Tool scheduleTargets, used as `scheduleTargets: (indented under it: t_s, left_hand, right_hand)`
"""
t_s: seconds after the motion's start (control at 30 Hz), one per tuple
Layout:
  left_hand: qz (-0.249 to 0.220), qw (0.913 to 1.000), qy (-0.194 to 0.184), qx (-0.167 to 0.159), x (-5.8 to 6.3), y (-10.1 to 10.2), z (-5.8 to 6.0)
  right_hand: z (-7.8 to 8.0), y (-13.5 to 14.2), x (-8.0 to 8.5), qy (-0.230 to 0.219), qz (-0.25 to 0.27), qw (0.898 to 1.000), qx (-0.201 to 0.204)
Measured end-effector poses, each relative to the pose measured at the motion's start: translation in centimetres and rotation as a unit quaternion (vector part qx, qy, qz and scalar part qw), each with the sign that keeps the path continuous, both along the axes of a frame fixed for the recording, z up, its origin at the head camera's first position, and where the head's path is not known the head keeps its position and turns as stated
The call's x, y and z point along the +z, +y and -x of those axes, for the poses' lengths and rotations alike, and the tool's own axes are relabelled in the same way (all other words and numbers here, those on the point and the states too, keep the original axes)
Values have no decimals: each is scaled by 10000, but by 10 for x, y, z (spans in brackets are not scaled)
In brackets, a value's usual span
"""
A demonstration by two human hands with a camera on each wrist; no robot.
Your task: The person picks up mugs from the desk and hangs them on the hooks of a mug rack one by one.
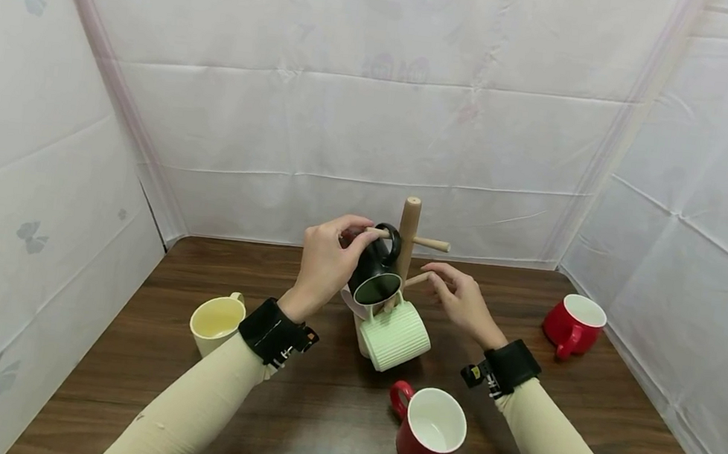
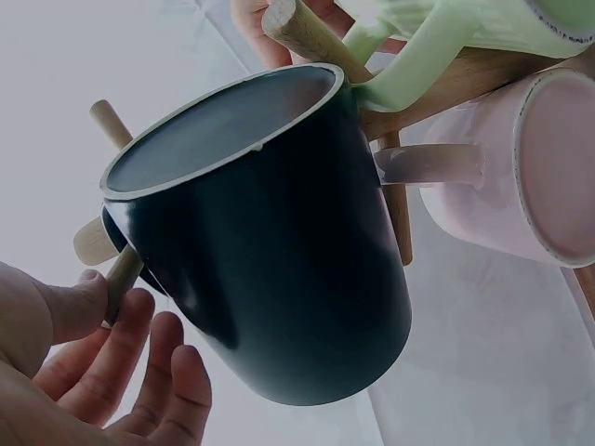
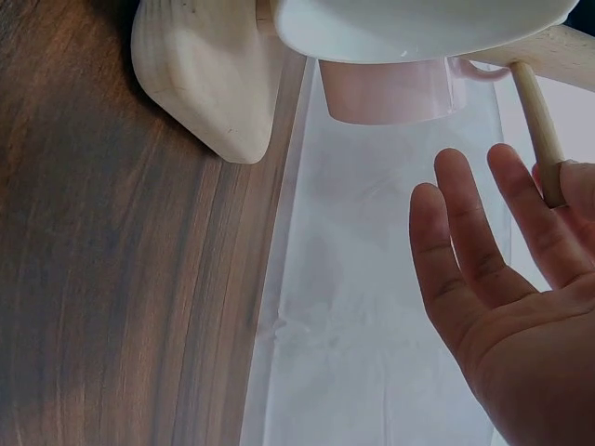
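A wooden mug tree (image 1: 410, 221) stands near the back of the table. My left hand (image 1: 328, 260) pinches the tip of one peg (image 2: 123, 279) between thumb and forefinger, its other fingers loosely bent. From that peg a black mug (image 2: 270, 251) hangs by its handle, mouth tilted toward me in the head view. On the other side, my right hand (image 1: 463, 304) pinches the end of another peg (image 3: 539, 135), which bears no mug. A ribbed light green mug (image 1: 397, 337) hangs low at the front. Behind it is a pink mug (image 2: 507, 177), mostly hidden in the head view.
A yellow mug (image 1: 210, 325) stands to the left. One red mug (image 1: 423, 443) is at the front, its handle to the left; another red mug (image 1: 571, 333) sits far right. White sheeting (image 1: 375, 131) walls the dark wooden table (image 1: 302, 415) at the back and sides.
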State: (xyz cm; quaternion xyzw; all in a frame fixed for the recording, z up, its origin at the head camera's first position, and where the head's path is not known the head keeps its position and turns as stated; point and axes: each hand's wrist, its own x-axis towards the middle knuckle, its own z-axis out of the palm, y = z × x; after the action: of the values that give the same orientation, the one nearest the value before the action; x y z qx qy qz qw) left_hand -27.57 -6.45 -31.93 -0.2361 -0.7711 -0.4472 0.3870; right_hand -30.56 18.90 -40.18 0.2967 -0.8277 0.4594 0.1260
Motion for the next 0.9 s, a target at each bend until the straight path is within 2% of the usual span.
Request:
scheduleTargets:
  t_s: [0.03,0.27,0.37,0.47,0.7,0.9]
  left_hand:
    - [-14,10000,12,4,0,0,0]
    - [-40,9998,178,37,2,2,2]
    - [-20,9997,237,15,2,1,2]
    - [12,9996,278,14,0,0,3]
    - [24,9997,259,30,-2,-1,4]
    - [3,9990,405,177,-1,-4,8]
  right_hand:
    - [3,1,-4,19,-5,10000,-8]
    - [-3,-4,3,-180,272,9994,-89]
    - [7,-2,-9,-114,288,9994,-171]
    - [10,-2,-14,-66,218,9994,-268]
    - [8,-2,-16,26,218,9994,-280]
    - [5,-3,-15,90,198,9994,-273]
